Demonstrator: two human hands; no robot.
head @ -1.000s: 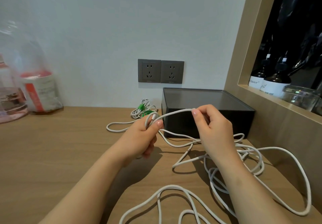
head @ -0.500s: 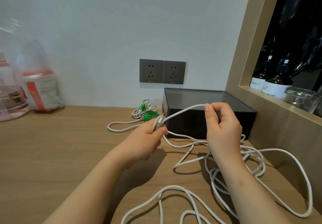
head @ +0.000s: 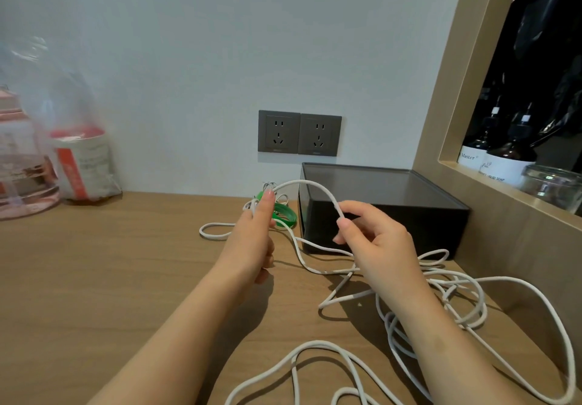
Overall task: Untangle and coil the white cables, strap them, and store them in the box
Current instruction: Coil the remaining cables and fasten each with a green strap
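A long white cable (head: 441, 281) lies in loose tangled loops across the wooden desk, at centre and right. My left hand (head: 252, 240) holds one end of it up, with a small coil wound round the fingers. An arch of cable runs from there to my right hand (head: 374, 240), which pinches it in front of the dark box (head: 419, 212). The box stands against the wall, beside the wooden frame. Behind my left hand lie green straps (head: 285, 212) and a small bundled white cable (head: 269, 188).
A double grey wall socket (head: 299, 132) sits above the box. A clear plastic bag with a red-and-white package (head: 83, 165) and a pink container (head: 22, 165) stand at the far left. In the right niche are dark bottles (head: 504, 158) and a glass jar (head: 554, 187).
My left hand has risen and turned, fingers now pointing up with cable round them. My right hand has dropped lower and moved right, drawing the cable into a taller arch.
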